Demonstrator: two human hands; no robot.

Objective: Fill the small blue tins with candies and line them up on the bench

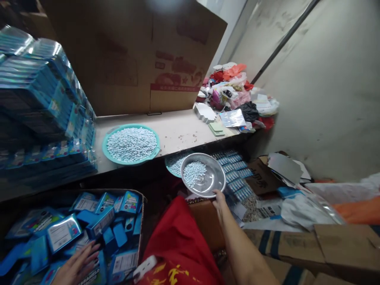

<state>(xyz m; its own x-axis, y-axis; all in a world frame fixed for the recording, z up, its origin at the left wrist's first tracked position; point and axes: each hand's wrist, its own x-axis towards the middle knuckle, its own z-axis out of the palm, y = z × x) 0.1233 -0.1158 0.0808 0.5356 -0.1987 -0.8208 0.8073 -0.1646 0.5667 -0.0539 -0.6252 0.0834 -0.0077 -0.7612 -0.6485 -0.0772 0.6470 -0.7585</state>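
The right hand (219,196) pinches the near rim of a metal bowl (214,179), held in the air just in front of the worktop (178,130). The bowl is round, mouth up and tipped low to the left, where blue pills (194,173) pool. At near left, the left hand (77,264) lies open and flat on blue packets (63,233) in a cardboard box (141,221). A teal basin (104,144) of pills sits on the worktop.

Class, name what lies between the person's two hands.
In the head view, a red cloth lies between the left hand and the right hand holding the metal bowl.
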